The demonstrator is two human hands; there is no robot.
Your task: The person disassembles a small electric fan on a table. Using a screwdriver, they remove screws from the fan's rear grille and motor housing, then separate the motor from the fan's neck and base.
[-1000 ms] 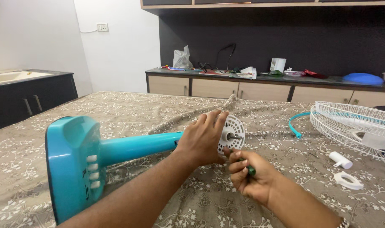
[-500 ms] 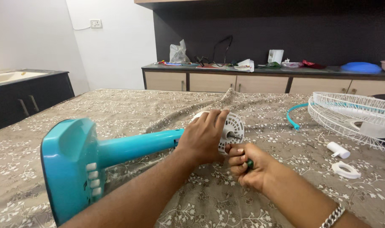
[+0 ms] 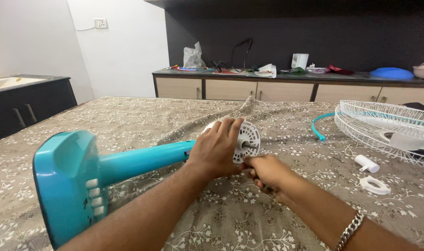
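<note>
Now left hand (image 3: 215, 151) grips fan motor head (image 3: 247, 141); right hand (image 3: 267, 171) clenched just below it.

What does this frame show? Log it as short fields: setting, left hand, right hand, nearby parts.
Setting: bed or table under a floral cloth, cabinets behind
Fan: teal stand fan lying on its side
Left hand: left hand grips the white motor housing
Right hand: right hand closed at the housing's front; any tool is hidden
Nearby parts: white wire grille, white ring, white cap
</note>
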